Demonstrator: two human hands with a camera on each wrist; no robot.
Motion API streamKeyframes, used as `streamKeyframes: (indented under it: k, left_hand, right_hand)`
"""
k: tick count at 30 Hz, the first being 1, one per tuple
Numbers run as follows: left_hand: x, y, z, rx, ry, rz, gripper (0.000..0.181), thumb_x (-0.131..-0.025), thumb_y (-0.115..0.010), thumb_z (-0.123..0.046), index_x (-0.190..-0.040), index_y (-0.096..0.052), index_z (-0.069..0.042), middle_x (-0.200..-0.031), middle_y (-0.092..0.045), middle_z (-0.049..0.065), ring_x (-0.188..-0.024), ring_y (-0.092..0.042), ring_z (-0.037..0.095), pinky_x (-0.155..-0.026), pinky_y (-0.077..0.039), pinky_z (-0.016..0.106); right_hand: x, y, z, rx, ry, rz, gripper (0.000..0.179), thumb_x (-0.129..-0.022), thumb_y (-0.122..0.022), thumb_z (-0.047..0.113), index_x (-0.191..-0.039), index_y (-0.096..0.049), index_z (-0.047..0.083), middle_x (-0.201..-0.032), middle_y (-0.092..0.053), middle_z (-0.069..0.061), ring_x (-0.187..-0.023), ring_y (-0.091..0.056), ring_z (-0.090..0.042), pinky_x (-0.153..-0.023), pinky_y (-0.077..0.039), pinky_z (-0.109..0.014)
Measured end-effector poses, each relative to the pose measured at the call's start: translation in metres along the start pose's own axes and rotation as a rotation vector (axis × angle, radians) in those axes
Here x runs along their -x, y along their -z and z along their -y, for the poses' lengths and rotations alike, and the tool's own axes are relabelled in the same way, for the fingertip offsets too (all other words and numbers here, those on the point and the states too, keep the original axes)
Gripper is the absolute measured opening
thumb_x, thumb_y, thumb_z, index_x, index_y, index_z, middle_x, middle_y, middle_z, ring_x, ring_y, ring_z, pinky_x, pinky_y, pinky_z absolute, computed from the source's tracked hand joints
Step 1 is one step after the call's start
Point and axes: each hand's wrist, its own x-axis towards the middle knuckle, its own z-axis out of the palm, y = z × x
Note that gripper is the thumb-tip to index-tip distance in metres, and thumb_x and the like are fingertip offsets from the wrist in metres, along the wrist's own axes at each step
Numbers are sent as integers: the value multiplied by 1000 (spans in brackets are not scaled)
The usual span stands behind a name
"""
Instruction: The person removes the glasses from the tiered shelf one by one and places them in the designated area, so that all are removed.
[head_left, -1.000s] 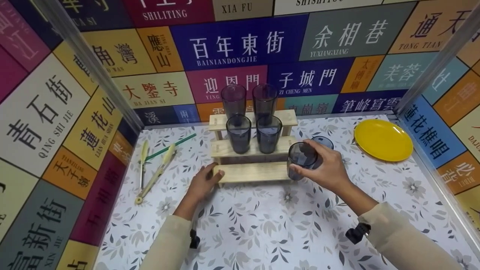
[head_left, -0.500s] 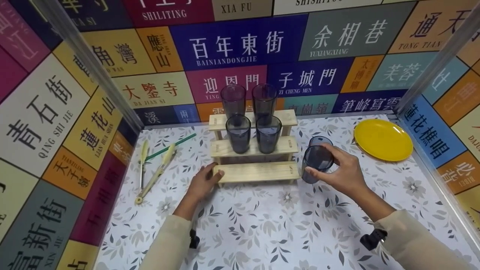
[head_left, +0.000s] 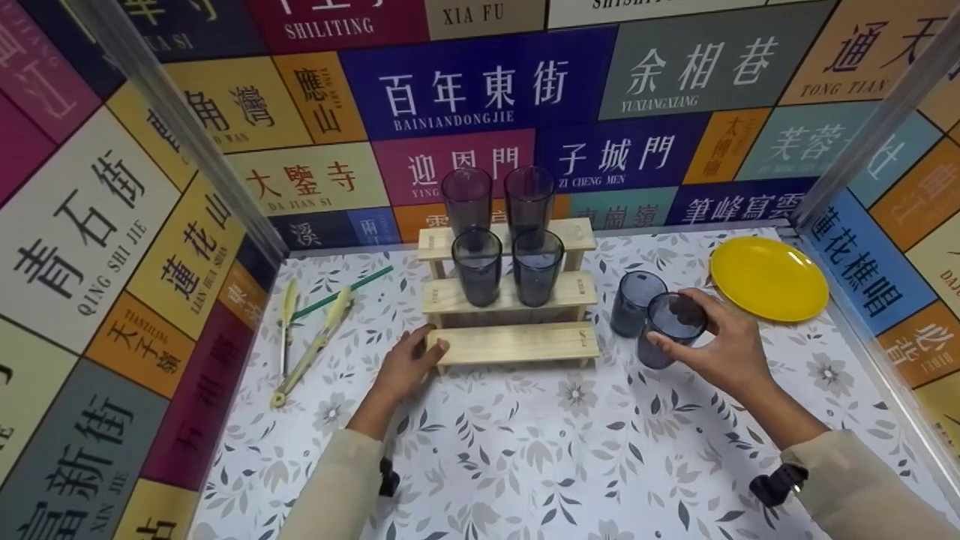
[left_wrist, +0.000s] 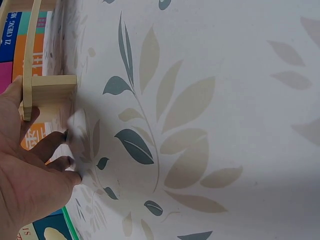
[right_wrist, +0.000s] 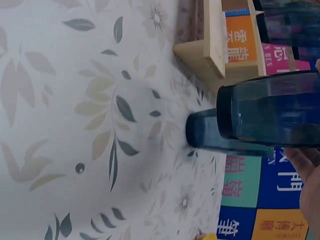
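My right hand (head_left: 727, 345) grips a dark blue-grey drinking glass (head_left: 664, 341) near its rim, thumb on the near side. In the right wrist view the held glass (right_wrist: 270, 107) is upright, its base toward the tabletop. Just behind it stands a matching glass (head_left: 631, 307), which it partly overlaps. At the left end of a three-step wooden rack (head_left: 517, 345), my left hand (head_left: 401, 367) holds the lowest step, thumb over its top. The left wrist view shows the rack's end (left_wrist: 50, 82) beside the thumb. Several tinted glasses (head_left: 477, 270) stand on the upper two steps.
A yellow plate (head_left: 769, 279) lies at the back right. Tongs (head_left: 311, 352) and a green straw (head_left: 373, 276) lie on the left. Panels printed with characters enclose the back and sides of the leaf-patterned tabletop (head_left: 517, 457).
My right hand has carried the glass rightward from the lowest step's right end, past the rack, to in front of the standing glass. My left hand stays on the rack.
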Motion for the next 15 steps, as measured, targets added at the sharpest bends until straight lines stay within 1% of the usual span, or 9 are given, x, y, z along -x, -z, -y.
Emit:
streamKeyframes:
  k: [2,4,6,8,11,13,15]
  left_hand:
    - [0,1,0,8,3,4,67,-109,-67,-52,-165,-53,-17,-172,-46,26,-170,-24,48,-135,-29,66]
    - [1,2,-1,12,7,3,68,-109,-67,-52,-166,-53,-17,-172,-45,26,-170,-24,48,-135,-28,67]
    - [2,3,-3,20,12,-3,69,-108,-67,-53,-165,-53,-17,-172,-45,26,-169,-24,49,-135,-27,68]
    - [2,3,-5,9,5,-13,69,-108,-66,-56,-164,-55,-17,-171,-47,26,-168,-26,51,-133,-27,71]
    - [3,2,-5,15,13,-7,70,-108,-66,-57,-165,-54,-18,-172,-46,27,-168,-25,51,-133,-26,71]
    - [3,1,-5,17,20,2,70,-108,-65,-57,-165,-53,-18,-172,-45,27,-169,-24,51,-134,-26,71]
    - [2,0,-5,30,29,12,69,-109,-65,-54,-167,-52,-18,-174,-42,26,-170,-22,48,-135,-25,68]
  right_hand:
    - [0,3,-5,18,-12,-10,77,-74,-106,19,-141,-72,5,-127,-79,-20,-107,-60,19,-92,-46,4]
    - [-1,6,-10,35,-35,-21,77,-74,-106,21,-141,-72,6,-125,-79,-19,-105,-62,13,-90,-45,4]
    - [-3,8,-16,55,-63,-30,75,-75,-106,24,-140,-73,7,-124,-79,-18,-103,-65,2,-89,-43,4]
    - [-4,9,-22,70,-96,-32,74,-76,-106,27,-140,-73,9,-123,-79,-18,-104,-68,-12,-87,-43,3]
    - [-6,11,-32,100,-134,-26,75,-80,-104,33,-143,-71,10,-126,-78,-20,-107,-70,-30,-86,-40,3]
    - [-8,12,-39,119,-160,-16,76,-82,-102,37,-144,-69,10,-130,-77,-22,-110,-71,-36,-86,-39,2]
    - [-12,14,-46,143,-187,-7,78,-83,-100,41,-146,-68,10,-133,-76,-23,-114,-71,-41,-86,-41,-3]
